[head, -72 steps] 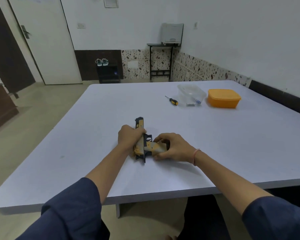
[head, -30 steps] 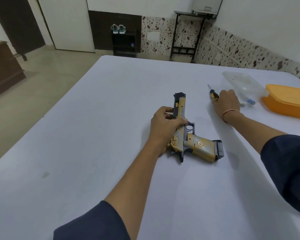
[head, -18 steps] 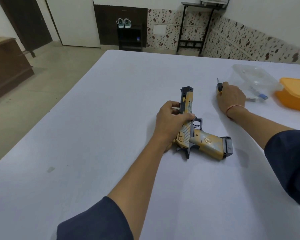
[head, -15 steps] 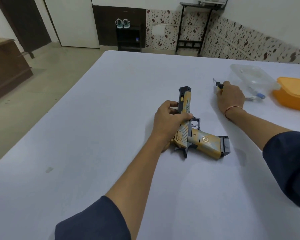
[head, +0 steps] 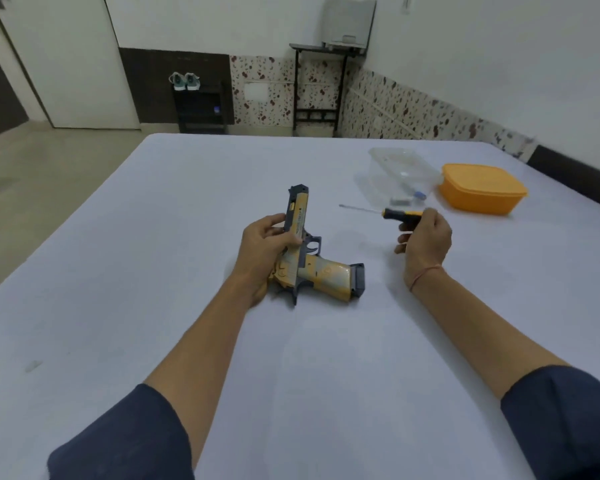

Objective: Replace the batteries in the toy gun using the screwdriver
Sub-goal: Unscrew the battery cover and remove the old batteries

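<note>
tan-and-black toy gun (head: 321, 274) in grip of left hand (head: 261, 252), black-yellow screwdriver (head: 395, 213) in pinch of right hand (head: 427, 241)

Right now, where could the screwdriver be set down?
Bare table lies between the toy gun and the near edge, and left of the left hand. Crowded far right: clear tub and orange box beyond the right hand holding the screwdriver.

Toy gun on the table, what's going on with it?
A person seems about to open it. Their left hand grips the toy gun, which lies flat on the table. Their right hand holds the screwdriver up beside it, not yet touching the gun. A clear tub and an orange box sit farther back.
</note>
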